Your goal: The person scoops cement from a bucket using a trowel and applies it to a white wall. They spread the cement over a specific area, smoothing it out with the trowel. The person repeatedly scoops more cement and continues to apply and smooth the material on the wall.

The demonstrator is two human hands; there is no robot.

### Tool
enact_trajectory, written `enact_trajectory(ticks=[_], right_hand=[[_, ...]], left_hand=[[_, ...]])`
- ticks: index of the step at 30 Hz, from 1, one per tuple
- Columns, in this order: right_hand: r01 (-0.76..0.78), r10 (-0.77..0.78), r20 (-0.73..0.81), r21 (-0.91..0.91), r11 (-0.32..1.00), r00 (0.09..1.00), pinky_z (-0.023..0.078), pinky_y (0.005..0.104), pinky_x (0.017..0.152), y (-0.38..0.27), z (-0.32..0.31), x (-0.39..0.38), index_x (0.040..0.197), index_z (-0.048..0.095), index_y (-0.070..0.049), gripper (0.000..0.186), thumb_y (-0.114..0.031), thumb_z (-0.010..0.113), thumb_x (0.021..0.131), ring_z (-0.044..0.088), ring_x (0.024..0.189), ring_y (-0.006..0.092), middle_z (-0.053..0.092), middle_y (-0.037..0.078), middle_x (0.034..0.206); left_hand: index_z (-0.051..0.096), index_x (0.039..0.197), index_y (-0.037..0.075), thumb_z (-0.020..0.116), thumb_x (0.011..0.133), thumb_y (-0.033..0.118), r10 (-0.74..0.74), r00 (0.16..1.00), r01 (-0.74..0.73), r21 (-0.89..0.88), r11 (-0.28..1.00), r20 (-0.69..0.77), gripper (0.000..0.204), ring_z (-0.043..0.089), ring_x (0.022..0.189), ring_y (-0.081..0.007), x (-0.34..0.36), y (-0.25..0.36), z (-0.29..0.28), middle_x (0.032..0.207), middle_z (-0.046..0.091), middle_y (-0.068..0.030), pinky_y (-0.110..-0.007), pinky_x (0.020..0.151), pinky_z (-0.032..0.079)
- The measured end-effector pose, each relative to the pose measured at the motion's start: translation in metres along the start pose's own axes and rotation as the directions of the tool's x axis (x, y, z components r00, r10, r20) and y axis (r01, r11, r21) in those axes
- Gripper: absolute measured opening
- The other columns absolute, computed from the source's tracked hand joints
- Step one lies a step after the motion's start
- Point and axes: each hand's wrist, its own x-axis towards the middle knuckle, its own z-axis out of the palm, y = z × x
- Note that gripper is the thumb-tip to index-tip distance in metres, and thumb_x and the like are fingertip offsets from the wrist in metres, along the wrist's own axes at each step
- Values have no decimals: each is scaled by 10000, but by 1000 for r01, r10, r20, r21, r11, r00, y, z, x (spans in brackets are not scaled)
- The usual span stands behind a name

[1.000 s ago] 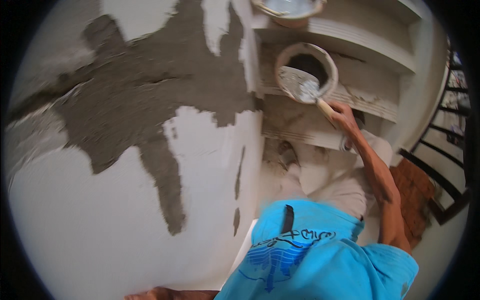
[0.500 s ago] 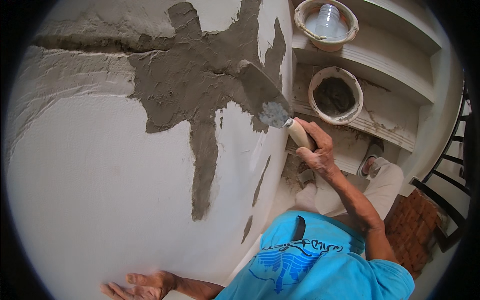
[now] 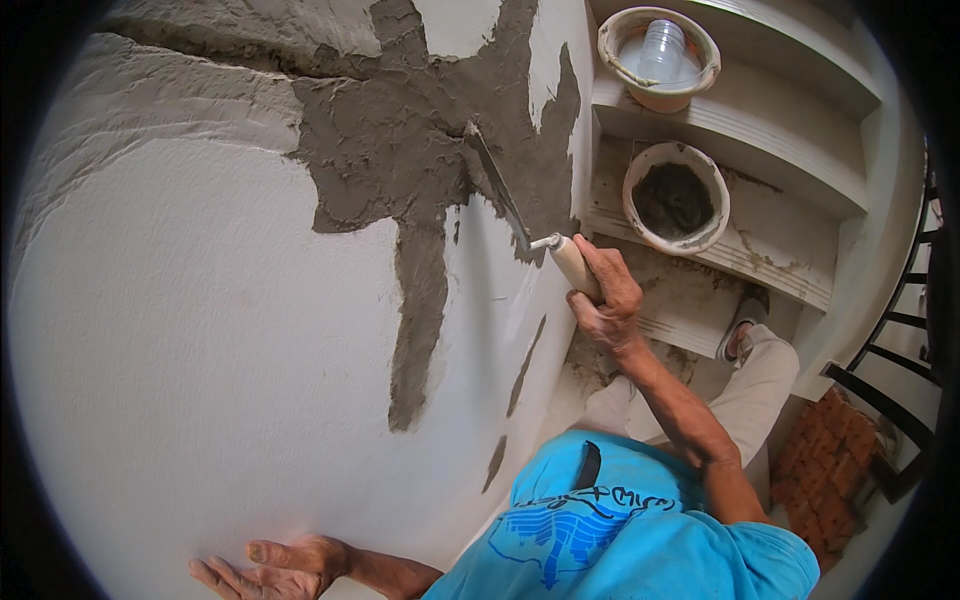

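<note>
My right hand (image 3: 610, 298) is closed around the pale wooden handle of a trowel (image 3: 498, 190). The blade is seen nearly edge-on, its tip at a patch of wet grey mortar (image 3: 365, 150) on the white wall (image 3: 200, 330). A strip of mortar runs down from this patch, and a rough horizontal groove (image 3: 215, 52) leads into it from the left. At the lower left my left hand (image 3: 275, 568) is held open beside the wall, fingers stretched and holding nothing. Whether it touches the wall I cannot tell.
On the steps (image 3: 770, 150) at right stand a bucket of grey mortar (image 3: 722, 190) and, above it, a bucket (image 3: 662, 103) holding a clear plastic container (image 3: 662, 50). A dark railing (image 3: 880, 405) and reddish bricks (image 3: 825, 465) lie at far right. My foot (image 3: 742, 325) rests on the stairs.
My right hand has moved left toward the wall and turned the trowel, so its blade shows edge-on. The grey lump on the blade is no longer visible. My left hand stays open.
</note>
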Motion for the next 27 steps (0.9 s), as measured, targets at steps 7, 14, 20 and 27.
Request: enact_trajectory(ticks=[7, 14, 20, 27], right_hand=[[27, -31, -61, -62, 998, 998, 590, 387, 764, -5, 12, -4, 1385, 643, -123, 736, 66, 695, 675, 703, 918, 260, 675, 96, 1076], [106, -114, -29, -200, 974, 993, 598, 376, 739, -13, 31, -12, 1444, 597, -124, 815, 54, 741, 662, 677, 891, 266, 609, 98, 1078], [120, -124, -17, -150, 981, 992, 594, 385, 733, -15, 44, -22, 1483, 563, -125, 867, 56, 743, 654, 666, 889, 265, 587, 114, 1067], [85, -88, -13, -187, 979, 996, 590, 386, 729, -14, 43, -28, 1484, 562, -126, 855, 51, 740, 666, 663, 891, 265, 590, 112, 1059]], left_hand=[[659, 1176, -40, 536, 1062, 120, 28, 999, -28, -24, 999, -24, 232, 562, 1335, -441, -4, -7, 1, 1317, 590, -289, -656, 1086, 493], [662, 1166, -37, 535, 1061, 118, 56, 998, -58, -48, 997, -42, 226, 562, 1334, -442, -7, -15, 7, 1312, 593, -288, -658, 1087, 492], [665, 1158, -34, 534, 1061, 115, 72, 996, -75, -62, 995, -47, 221, 563, 1334, -442, -10, -18, 9, 1308, 595, -288, -661, 1087, 490], [668, 1148, -30, 532, 1061, 113, 82, 996, -85, -86, 993, -43, 216, 564, 1333, -442, -13, -22, 11, 1303, 597, -287, -663, 1088, 489]])
